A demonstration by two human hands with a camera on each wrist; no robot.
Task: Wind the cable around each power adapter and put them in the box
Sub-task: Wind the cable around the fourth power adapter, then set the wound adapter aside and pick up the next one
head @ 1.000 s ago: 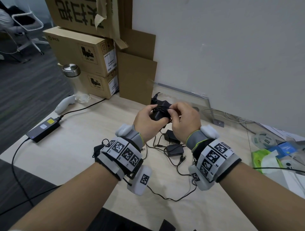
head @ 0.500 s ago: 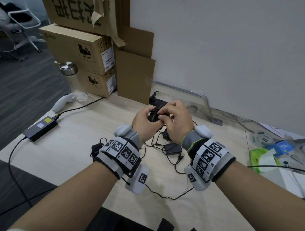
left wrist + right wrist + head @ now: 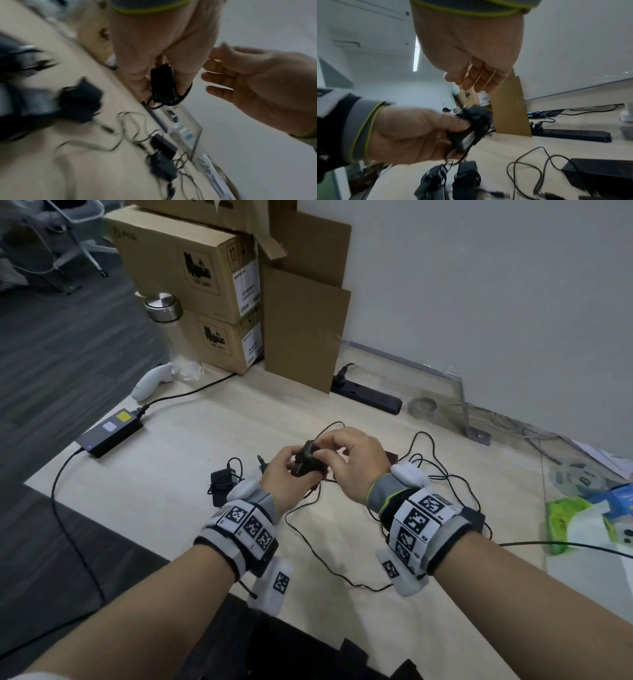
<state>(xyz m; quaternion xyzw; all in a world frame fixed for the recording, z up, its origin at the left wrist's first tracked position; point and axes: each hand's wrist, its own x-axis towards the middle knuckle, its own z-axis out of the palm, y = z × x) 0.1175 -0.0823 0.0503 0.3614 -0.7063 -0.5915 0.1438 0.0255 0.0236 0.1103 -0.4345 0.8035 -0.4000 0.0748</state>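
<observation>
Small black plastic power adapter (image 3: 306, 463), its thin black cable (image 3: 184, 93) looped round it, sits above the pale wooden table (image 3: 191, 474), grasped in the curled fingers of the left hand (image 3: 286, 478). At its 3 o'clock the right hand (image 3: 356, 462) hovers close, fingers relaxed, pinching nothing visible. 1 more black adapter (image 3: 221, 479) lies at 9 o'clock.

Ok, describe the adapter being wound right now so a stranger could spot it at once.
Start at the pale wooden table and find the two hands above its middle. The left hand grips a small black power adapter. Unlike the adapters lying on the table, it is held in the air with cable wrapped round it.
</observation>
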